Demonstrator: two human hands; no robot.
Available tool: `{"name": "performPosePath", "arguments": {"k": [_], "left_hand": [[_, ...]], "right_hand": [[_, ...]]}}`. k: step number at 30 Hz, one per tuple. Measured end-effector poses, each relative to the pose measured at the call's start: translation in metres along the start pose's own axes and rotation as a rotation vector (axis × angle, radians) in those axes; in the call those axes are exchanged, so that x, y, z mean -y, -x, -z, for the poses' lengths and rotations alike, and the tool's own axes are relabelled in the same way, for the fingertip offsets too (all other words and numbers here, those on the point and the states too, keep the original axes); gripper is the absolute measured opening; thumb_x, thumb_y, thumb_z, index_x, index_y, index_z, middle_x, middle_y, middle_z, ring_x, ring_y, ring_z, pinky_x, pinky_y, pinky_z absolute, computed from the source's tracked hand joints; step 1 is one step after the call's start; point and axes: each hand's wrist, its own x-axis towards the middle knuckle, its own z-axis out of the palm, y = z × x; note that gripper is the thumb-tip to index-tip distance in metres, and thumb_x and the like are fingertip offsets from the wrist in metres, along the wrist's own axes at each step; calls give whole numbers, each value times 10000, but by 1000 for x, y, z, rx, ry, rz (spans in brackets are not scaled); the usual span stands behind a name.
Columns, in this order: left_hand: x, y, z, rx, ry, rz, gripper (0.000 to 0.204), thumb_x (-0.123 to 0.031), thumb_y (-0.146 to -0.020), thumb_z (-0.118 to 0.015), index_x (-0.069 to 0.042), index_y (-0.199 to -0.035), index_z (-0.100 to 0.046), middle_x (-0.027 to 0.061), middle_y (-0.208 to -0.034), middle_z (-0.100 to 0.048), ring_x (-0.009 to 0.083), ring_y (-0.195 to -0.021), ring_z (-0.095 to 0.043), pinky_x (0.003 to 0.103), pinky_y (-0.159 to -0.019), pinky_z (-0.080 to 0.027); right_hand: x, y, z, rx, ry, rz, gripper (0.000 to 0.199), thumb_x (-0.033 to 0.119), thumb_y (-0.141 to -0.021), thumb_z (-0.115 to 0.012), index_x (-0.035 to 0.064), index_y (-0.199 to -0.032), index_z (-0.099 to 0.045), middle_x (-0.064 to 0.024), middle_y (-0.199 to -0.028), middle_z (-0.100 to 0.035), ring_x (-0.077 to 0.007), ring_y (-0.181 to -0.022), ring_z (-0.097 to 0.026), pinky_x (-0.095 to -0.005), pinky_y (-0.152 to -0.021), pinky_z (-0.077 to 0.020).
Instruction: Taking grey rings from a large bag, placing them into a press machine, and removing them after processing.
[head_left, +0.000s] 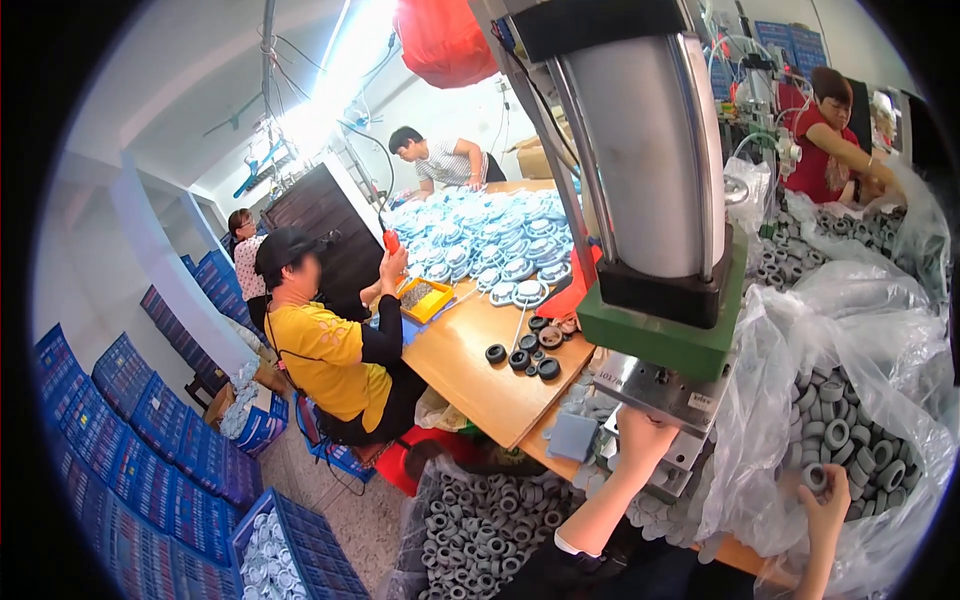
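A: Head view, only one there is. Risk first. Left hand point(640, 432) is up under the press point(650, 170), right at the metal bed below the green block point(665, 335). If the ram drops while the fingers are in there, that is a crush. I'd call that the main hazard.

B: And the right?

A: Right hand point(825, 495) is at the mouth of the plastic bag point(790, 400), pinching one grey ring point(815, 478) between the fingertips. Fingers closed on it, small pinch, rest of the hand loosely curled. Ring is just at the bag's edge, above the heap of rings point(850, 440) inside. A loose pinch could drop it back in, or off the bench onto the sack of rings point(490, 530) below.

B: Left grip?

A: Cannot tell. The hand is seen from the back, fingers hidden under the press bed. It touches the metal there; whether it holds a part, I can't say.

B: Anything else nearby?

A: A grey pad point(573, 437) lies on the table point(470, 370) just left of the press. Black rings point(522, 355) sit farther up the table, well apart from both hands. A person in a yellow shirt point(325, 350) works at the far side with a red-handled tool point(391, 241). Bag film sags close to the press; it could snag.
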Motion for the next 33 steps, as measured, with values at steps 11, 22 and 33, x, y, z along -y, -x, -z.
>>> {"name": "performPosePath", "arguments": {"k": [11,22,33], "left_hand": [[21,49,19,-207,-206,-96,326,-133,-709,-764,-41,-974,-598,110,-934,-627,280,-876,-597,361,-798,-445],[159,239,224,-565,-863,859,754,-280,-759,-736,43,-1322,-353,220,-1290,-408,372,-1196,-401,451,-999,-346],[161,63,130,101,-740,-48,320,-162,-871,-550,-13,-1153,-577,157,-1266,-539,406,-1237,-418,484,-1004,-343]], "right_hand": [[121,33,-118,263,-303,334,562,61,-677,-770,23,-1185,-534,-100,-1148,-589,-217,-1036,-579,-339,-851,-479],[149,6,-193,284,-118,375,463,110,-714,-737,1,-1111,-525,-183,-915,-616,-356,-812,-611,-406,-694,-501],[121,20,-146,34,-134,464,419,93,-764,-695,-4,-1143,-545,-178,-1130,-585,-351,-1023,-576,-396,-859,-463]]}}
